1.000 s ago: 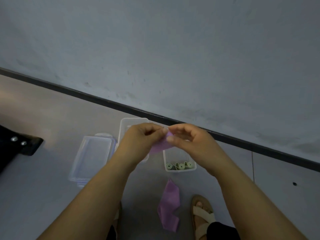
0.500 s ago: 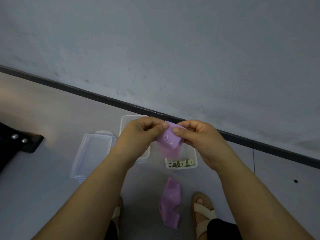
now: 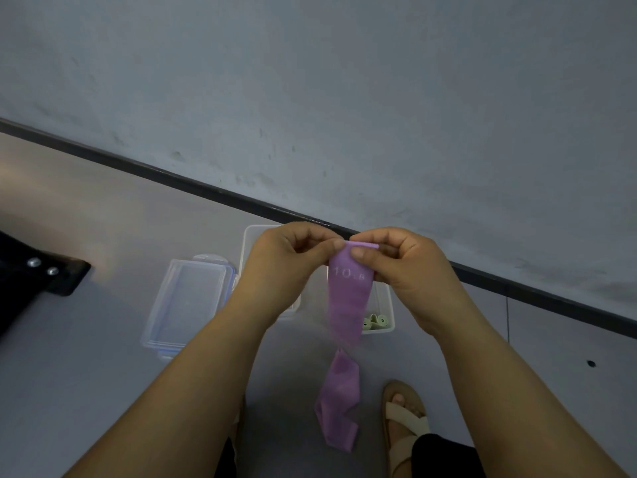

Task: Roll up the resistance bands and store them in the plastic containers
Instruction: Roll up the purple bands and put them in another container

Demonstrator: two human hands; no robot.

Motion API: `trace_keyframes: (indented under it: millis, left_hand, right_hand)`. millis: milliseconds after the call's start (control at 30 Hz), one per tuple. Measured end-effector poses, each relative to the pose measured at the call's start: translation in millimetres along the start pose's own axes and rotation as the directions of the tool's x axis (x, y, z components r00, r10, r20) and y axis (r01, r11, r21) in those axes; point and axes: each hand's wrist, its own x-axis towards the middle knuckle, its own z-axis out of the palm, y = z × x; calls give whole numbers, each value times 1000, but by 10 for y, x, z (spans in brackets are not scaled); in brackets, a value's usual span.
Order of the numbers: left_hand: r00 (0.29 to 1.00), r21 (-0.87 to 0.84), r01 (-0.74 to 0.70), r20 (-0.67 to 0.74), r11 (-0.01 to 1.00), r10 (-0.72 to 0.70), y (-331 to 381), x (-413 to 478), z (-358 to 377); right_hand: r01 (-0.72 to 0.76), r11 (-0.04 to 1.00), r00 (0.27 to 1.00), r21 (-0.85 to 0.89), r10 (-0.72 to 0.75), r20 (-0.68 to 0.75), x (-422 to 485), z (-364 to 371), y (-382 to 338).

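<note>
A purple resistance band marked "10 LB" hangs from both my hands, and its lower end trails down to the floor. My left hand pinches the top edge from the left. My right hand pinches it from the right, where the edge is turned over into a thin roll. Behind the band stands an open clear plastic container with rolled pale green bands inside. A second clear container is mostly hidden behind my left hand.
A clear lid with blue clips lies on the grey floor to the left. My sandalled foot is at the bottom right. A dark object with metal studs sits at the left edge. A wall with a dark skirting runs behind.
The band has unfolded downwards and now hangs long and flat with its print showing. Both hands have lifted slightly and hold the top edge stretched between them.
</note>
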Motion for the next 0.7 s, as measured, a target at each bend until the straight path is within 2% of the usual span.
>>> trace_keyframes:
  millis: [233, 467, 700]
  left_hand:
    - [1000, -35, -23, -17, 999, 23, 6, -4, 0]
    - [999, -33, -37, 27, 999, 38, 54, -12, -10]
    - [996, -93, 71, 60, 993, -65, 36, -5, -4]
  right_hand:
    - [56, 998, 996, 30, -53, -77, 5, -4, -16]
    - [64, 997, 996, 52, -61, -64, -6, 8, -48]
    - [64, 997, 998, -46, -64, 5, -23, -36, -76]
